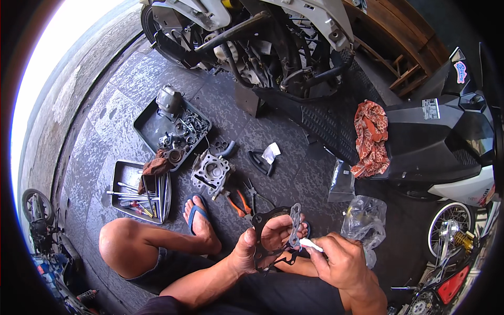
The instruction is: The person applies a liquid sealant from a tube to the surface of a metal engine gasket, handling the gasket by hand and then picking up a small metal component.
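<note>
One dark gasket, held over the lap | left hand grips its edge, apparently keeping the face exposed | right hand pinches a small white piece near it | parts tray likely corralling loose hardware

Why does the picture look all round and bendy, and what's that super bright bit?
Head view: the fisheye lens curves straight things, like the wooden furniture, and the corners go black; head view, upper left: the light is so strong it's washed out white; head view, middle: the dark gasket in the left hand looks fairly sharp.
</note>
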